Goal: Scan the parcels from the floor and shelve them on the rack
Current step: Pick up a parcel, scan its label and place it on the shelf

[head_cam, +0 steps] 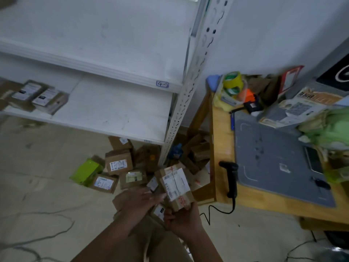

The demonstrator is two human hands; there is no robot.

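— Where is the parcel (176,186) held?

— In front of the right post of the rack (188,91), above the floor. Its near end is gripped by the right hand (184,218), with fingers curled beneath. The left hand (139,199) is laid against its left side, fingers stretched out almost straight, though that part is blurred. A white label is borne on its top.

— What else is seen around the rack?

— The floor parcels (119,163) are heaped at the rack's foot, below its lowest shelf, with a green packet (86,172) at the heap's left edge. Two shelved parcels (37,95) are laid flat at the left end of the rack's lower shelf. A worktop (222,148) is set just right of the rack. A black scanner (231,178) is laid on the worktop's edge nearest the rack, its cable trailed to the floor.
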